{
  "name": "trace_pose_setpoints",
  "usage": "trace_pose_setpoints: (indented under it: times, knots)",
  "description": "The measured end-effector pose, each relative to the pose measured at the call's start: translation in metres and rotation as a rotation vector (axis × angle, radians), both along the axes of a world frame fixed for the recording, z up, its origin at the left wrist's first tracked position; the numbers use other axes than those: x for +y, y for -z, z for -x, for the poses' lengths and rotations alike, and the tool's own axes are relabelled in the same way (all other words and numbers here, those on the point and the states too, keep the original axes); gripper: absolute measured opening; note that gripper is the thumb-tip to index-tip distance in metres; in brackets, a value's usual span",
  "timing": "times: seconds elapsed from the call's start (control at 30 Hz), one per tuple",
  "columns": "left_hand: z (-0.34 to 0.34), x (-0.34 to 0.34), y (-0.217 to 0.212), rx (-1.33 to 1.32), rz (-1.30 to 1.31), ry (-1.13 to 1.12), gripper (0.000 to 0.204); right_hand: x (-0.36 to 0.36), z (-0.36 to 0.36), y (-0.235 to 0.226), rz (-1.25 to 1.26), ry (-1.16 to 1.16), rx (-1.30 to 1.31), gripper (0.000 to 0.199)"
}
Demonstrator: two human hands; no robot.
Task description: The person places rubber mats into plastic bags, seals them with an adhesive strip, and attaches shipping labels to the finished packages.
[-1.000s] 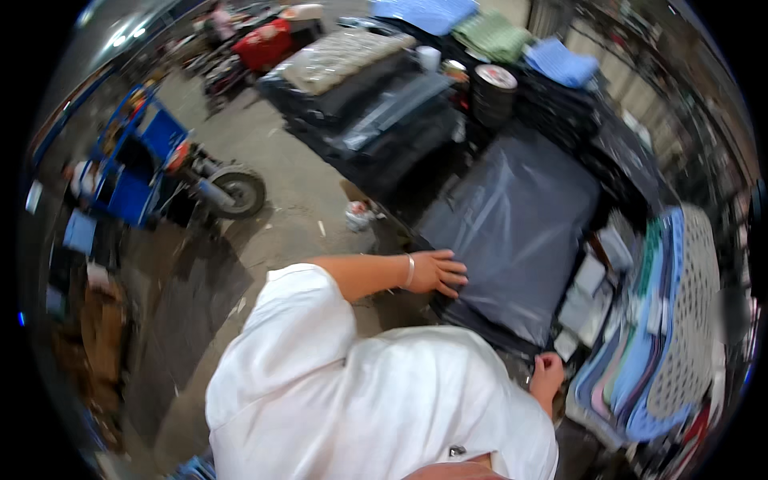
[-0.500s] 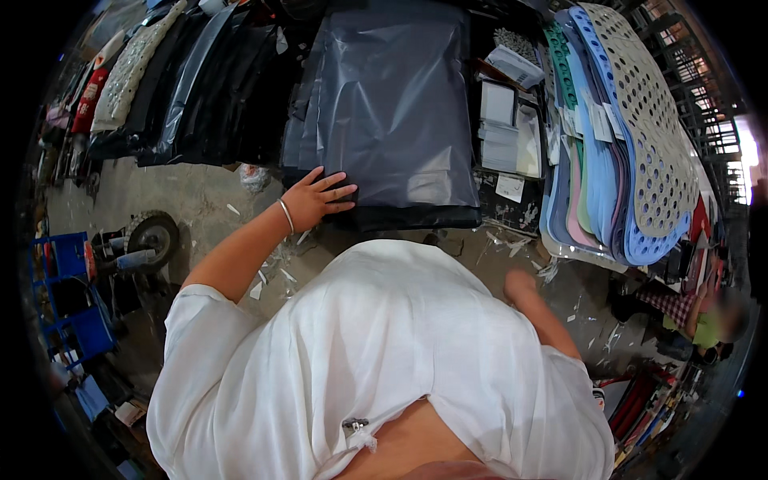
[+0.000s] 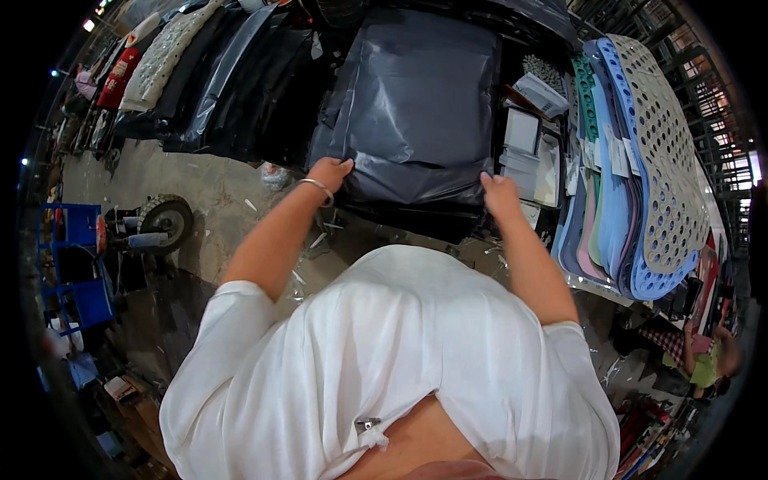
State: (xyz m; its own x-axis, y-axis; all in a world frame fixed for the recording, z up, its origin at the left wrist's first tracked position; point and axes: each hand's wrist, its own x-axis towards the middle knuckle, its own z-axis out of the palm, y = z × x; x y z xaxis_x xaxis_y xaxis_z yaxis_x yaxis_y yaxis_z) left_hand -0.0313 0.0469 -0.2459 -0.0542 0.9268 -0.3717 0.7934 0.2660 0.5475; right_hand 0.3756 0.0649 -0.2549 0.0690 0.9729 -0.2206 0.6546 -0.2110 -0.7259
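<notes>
Grey plastic wraps a large flat bag (image 3: pixel 416 104) that lies on top of a stack, straight ahead of the person and just beyond the white shirt (image 3: pixel 400 360) filling the lower half of the view. Both hands are at its near edge. The left hand (image 3: pixel 328 172), with a thin bracelet (image 3: pixel 316 186) on the wrist, rests at the bag's near left corner, fingers curled over the edge and gripping the plastic. The right hand (image 3: pixel 500 196) is at the near right corner, fingers bent down onto the edge; whether they pinch the plastic or only press on it cannot be told. The bag's surface is wrinkled and glossy, its near edge folded down over the dark pile beneath. Left of it lie more dark wrapped bundles (image 3: pixel 232 80), then a pale patterned mat (image 3: pixel 164 56) and a red item (image 3: pixel 120 72) farther off. Right of the bag, just beside it, sit small white boxes (image 3: pixel 524 132) and packets, and beyond them a leaning stack of perforated mats (image 3: pixel 640 160) in grey, blue, pink and green. Concrete floor (image 3: pixel 208 192) shows at the left, strewn with scraps, with a small wheel (image 3: pixel 164 216) and a blue cart (image 3: pixel 76 264) near the left rim. At the lower right edge another person (image 3: pixel 708 364) in a green top crouches, well apart from the bag.
</notes>
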Motion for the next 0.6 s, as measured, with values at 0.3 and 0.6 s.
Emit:
trace_pose_setpoints:
  times: [0.3, 0.6]
  knots:
    - [-0.051, -0.045, -0.017, 0.393, -0.605, 0.030, 0.019, -0.055, 0.016, -0.044, -0.231, 0.046, -0.195, 0.021]
    - [-0.134, -0.006, -0.017, 0.289, -0.558, 0.576, 0.058, -0.058, 0.032, -0.020, -0.480, -0.375, -0.466, 0.073]
